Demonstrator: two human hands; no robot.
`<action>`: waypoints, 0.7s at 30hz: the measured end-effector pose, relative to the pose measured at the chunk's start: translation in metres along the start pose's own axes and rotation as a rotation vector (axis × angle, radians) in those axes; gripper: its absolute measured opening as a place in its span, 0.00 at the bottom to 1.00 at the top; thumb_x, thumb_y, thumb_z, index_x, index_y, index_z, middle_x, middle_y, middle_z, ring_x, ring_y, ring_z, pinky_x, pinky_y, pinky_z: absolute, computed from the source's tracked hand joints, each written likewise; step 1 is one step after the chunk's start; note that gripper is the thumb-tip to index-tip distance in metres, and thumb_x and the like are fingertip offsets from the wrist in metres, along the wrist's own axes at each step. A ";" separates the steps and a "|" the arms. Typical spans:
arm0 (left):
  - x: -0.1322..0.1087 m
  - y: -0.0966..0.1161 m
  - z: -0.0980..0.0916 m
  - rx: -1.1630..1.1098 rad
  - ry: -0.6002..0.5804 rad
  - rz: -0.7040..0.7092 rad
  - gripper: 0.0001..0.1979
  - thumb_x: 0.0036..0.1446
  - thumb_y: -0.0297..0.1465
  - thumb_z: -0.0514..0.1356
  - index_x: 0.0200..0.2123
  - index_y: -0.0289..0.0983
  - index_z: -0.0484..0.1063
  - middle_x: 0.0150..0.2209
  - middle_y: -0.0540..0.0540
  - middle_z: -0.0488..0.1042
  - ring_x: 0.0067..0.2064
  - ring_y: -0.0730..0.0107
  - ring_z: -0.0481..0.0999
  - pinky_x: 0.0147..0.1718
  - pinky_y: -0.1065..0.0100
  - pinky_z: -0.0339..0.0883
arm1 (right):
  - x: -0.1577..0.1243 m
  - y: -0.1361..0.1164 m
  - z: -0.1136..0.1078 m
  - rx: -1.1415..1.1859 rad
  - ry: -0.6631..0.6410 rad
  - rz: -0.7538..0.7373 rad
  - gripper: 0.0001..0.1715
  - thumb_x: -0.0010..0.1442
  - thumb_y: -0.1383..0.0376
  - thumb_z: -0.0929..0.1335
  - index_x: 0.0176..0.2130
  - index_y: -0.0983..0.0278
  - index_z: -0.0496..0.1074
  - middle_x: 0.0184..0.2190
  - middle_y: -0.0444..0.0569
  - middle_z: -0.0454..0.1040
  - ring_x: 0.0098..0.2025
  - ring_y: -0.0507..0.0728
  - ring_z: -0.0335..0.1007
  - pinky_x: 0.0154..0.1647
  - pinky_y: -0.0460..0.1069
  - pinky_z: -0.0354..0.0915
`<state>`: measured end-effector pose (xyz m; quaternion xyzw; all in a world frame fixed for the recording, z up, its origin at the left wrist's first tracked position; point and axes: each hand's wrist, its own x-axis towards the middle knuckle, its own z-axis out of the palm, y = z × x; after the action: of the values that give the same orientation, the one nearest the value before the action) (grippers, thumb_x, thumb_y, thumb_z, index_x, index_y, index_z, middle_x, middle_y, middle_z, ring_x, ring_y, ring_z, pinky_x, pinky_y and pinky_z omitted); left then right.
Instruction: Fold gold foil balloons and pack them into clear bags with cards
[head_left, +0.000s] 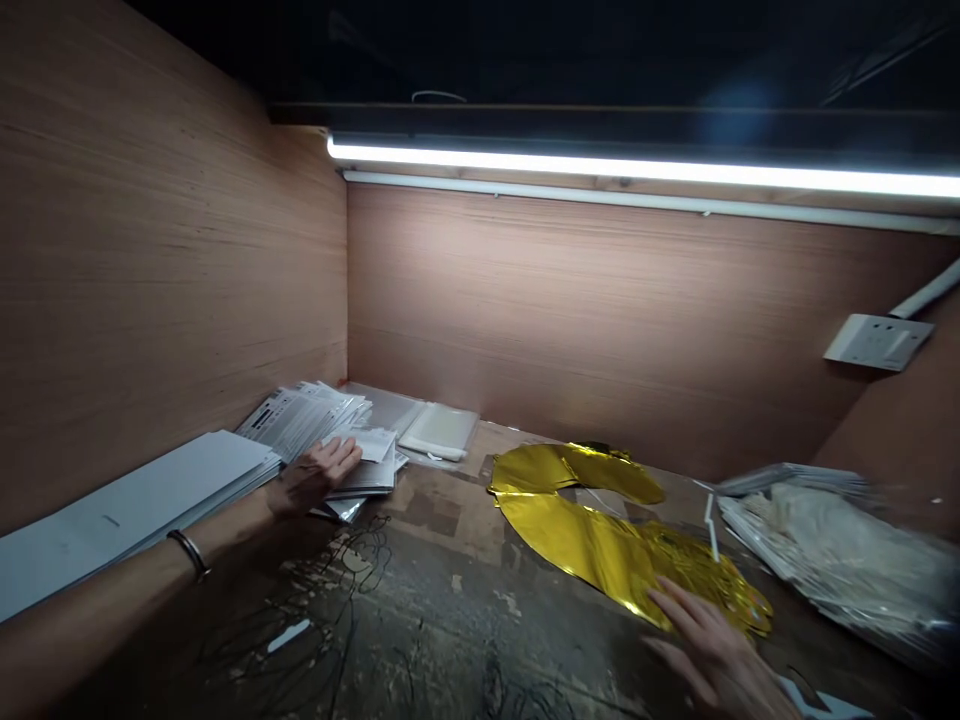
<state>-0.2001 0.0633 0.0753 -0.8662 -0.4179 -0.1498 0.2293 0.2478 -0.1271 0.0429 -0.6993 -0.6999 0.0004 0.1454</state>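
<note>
My left hand (321, 475) rests on a pile of small white cards or packets (379, 475), with its fingers stretched over the top one; the thumb is hidden. A dark bracelet (189, 553) circles that wrist. A flat gold foil balloon (577, 525), curved like a ring with a gap, lies on the worktop to the right. Over its lower edge is my right hand (705, 645), fingers apart and slightly blurred, holding nothing. Whether those fingertips touch the foil I cannot tell. A white straw-like strip (712, 525) lies across the balloon's right side.
Printed white sheets (304, 415) and long white boards (142, 500) line the left wall. Clear plastic sleeves (439, 430) lie at the back. Plastic-wrapped packs (840, 550) stand at the right. Dark tangled threads (360, 560) cover the worn worktop (465, 610). A light tube (637, 168) runs overhead.
</note>
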 end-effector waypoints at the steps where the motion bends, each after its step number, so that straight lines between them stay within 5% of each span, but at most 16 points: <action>1: -0.005 -0.007 0.010 0.027 -0.053 0.020 0.18 0.53 0.18 0.39 0.41 0.30 0.63 0.44 0.41 0.66 0.47 0.64 0.61 0.44 0.61 0.54 | 0.021 -0.009 0.006 -0.035 0.012 -0.025 0.26 0.49 0.53 0.60 0.45 0.64 0.64 0.49 0.56 0.61 0.50 0.61 0.55 0.48 0.57 0.54; 5: -0.016 -0.022 0.035 0.096 -0.228 0.045 0.22 0.48 0.15 0.40 0.43 0.34 0.63 0.45 0.41 0.64 0.48 0.61 0.61 0.44 0.57 0.52 | 0.095 -0.056 0.036 -0.073 0.052 -0.139 0.29 0.51 0.51 0.57 0.44 0.71 0.63 0.49 0.60 0.58 0.50 0.62 0.53 0.48 0.55 0.51; 8: -0.009 -0.014 0.028 0.083 -0.227 -0.013 0.24 0.45 0.14 0.43 0.45 0.34 0.61 0.47 0.40 0.63 0.49 0.58 0.59 0.45 0.53 0.50 | 0.127 -0.085 0.063 -0.055 0.086 -0.160 0.25 0.51 0.51 0.57 0.37 0.69 0.66 0.43 0.59 0.64 0.45 0.62 0.57 0.44 0.56 0.54; 14: 0.024 0.045 -0.004 -0.098 -0.114 0.179 0.24 0.43 0.16 0.44 0.46 0.32 0.58 0.48 0.40 0.61 0.50 0.63 0.59 0.47 0.59 0.50 | 0.142 -0.099 0.087 0.022 0.139 -0.084 0.12 0.53 0.66 0.57 0.25 0.65 0.66 0.27 0.54 0.68 0.33 0.57 0.62 0.35 0.49 0.55; 21: 0.062 0.127 0.026 -0.459 -0.073 0.329 0.18 0.44 0.20 0.47 0.42 0.34 0.61 0.41 0.42 0.67 0.43 0.67 0.65 0.42 0.66 0.58 | 0.169 -0.069 0.080 0.251 0.282 0.271 0.18 0.46 0.55 0.60 0.14 0.63 0.58 0.12 0.42 0.58 0.18 0.50 0.54 0.18 0.44 0.47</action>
<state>-0.0605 0.0484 0.0469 -0.9564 -0.2350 -0.1703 0.0333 0.1672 0.0528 0.0146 -0.7564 -0.5669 0.0093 0.3263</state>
